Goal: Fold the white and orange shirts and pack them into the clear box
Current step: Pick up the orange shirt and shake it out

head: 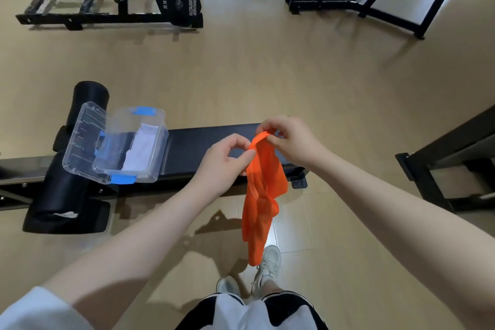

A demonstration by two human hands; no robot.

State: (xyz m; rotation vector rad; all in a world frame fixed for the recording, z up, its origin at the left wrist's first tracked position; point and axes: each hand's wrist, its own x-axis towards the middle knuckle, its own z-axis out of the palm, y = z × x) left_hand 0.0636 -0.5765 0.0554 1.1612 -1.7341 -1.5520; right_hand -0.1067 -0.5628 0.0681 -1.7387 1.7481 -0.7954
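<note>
Both hands pinch the orange shirt's [263, 195] top edge, left hand [226, 162] just below right hand [290, 142]; the shirt hangs beneath them, over the floor.

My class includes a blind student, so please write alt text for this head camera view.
Both hands, left and right, pinch the top edge of an orange shirt that hangs unfolded above the floor. To the left, on a black bench, an open clear box already holds a folded white shirt.
</note>
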